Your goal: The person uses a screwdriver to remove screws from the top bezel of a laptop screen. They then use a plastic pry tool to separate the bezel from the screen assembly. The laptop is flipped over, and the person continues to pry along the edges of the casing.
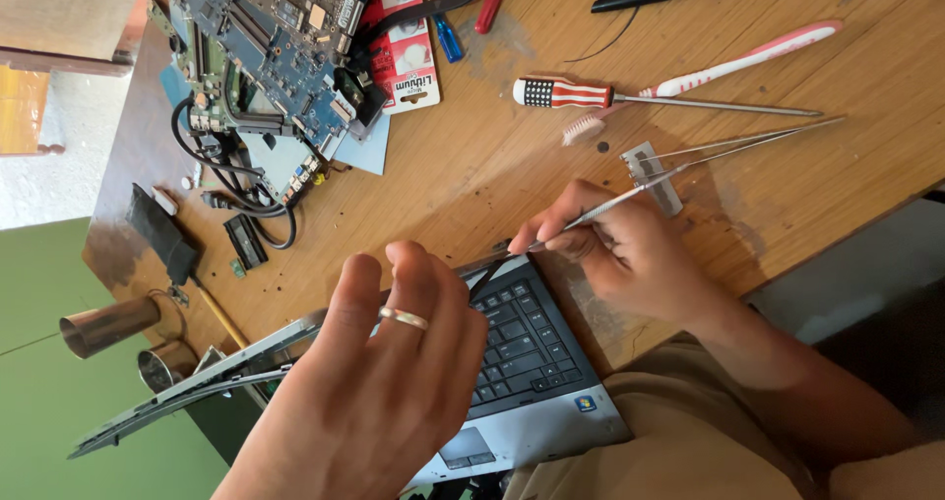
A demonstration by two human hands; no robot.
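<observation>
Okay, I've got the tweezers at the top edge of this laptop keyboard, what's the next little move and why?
Probably ease the tweezers tip a little further under the keyboard top edge and lift gently. The right hand already has the tip at that edge, where a dark strip is raised, and the left hand hovers over the laptop, free to steady it.

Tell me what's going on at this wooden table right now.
A person is working on a silver laptop with a black keyboard lying on the brown wooden table. The right hand holds long metal tweezers with the tip at the keyboard's top edge. The left hand, wearing a ring, is over the laptop near its lifted bezel. A blue circuit board and a striped-handle screwdriver lie nearby.
</observation>
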